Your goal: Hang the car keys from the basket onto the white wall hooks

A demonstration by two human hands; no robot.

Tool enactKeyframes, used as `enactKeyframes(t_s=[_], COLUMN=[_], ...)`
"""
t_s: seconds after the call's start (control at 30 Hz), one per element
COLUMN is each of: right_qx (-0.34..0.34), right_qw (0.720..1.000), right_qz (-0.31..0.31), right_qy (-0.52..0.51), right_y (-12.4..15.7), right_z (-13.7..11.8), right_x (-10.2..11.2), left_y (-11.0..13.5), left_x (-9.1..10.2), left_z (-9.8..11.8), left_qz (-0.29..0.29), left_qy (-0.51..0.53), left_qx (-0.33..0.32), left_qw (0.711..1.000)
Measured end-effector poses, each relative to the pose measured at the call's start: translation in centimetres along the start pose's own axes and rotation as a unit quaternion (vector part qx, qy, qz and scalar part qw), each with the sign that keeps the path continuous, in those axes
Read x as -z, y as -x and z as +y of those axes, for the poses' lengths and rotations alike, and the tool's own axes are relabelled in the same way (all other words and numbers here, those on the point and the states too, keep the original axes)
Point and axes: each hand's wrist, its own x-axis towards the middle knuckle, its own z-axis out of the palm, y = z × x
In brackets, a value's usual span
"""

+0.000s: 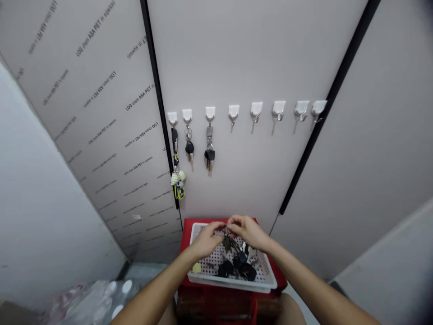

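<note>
My left hand [209,238] and my right hand [248,231] meet over the far part of a white plastic basket [233,283]. Between their pinched fingertips is a bunch of keys [230,243], hanging down into the basket; its upper end is mostly hidden by my fingers. Below my hands, several black key fobs [238,267] lie on the perforated basket floor. A small yellow piece [196,268] rests in the near left corner.
The basket stands on a red box [187,228] against a grey panel. White hooks [256,108] line the panel; the left three carry a charm keychain [177,180], keys [189,148] and another key set [209,155]. Bottles [126,289] in plastic stand at lower left.
</note>
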Motion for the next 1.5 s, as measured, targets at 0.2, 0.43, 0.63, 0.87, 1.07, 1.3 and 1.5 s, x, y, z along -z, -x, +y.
enactKeyframes(t_s=[0.2, 0.43, 0.63, 0.87, 1.07, 1.3, 1.5], right_qx=[0.015, 0.064, 0.142, 0.164, 0.135, 0.144, 0.010], right_qw=[0.991, 0.977, 0.929, 0.904, 0.913, 0.923, 0.940], right_qz=[0.043, 0.142, 0.270, 0.347, 0.361, 0.351, 0.033], right_qy=[-0.122, -0.143, -0.209, -0.188, -0.136, 0.064, 0.338], right_y=[-0.7, -2.6, -5.2, -8.0, -9.0, -4.0, 2.0], right_z=[-3.5, -8.3, -14.6, -18.0, -16.9, -7.9, 2.7], right_x=[1.5, 4.6, 7.9, 9.7, 10.1, 7.5, 1.1], left_y=[-1.8, -4.9, -7.8, -9.5, -8.8, -3.6, 0.8], left_x=[0.0, 2.1, 5.7, 8.1, 7.8, 3.2, -2.7], left_z=[2.7, 6.3, 12.8, 17.2, 15.9, 6.5, -1.7], left_qz=[0.022, 0.169, 0.310, 0.318, 0.291, 0.228, 0.063], left_qy=[0.201, 0.199, 0.045, -0.087, -0.104, -0.065, -0.140], left_qx=[-0.020, -0.064, -0.194, -0.180, -0.165, -0.114, 0.003], left_qw=[0.979, 0.963, 0.930, 0.927, 0.937, 0.965, 0.988])
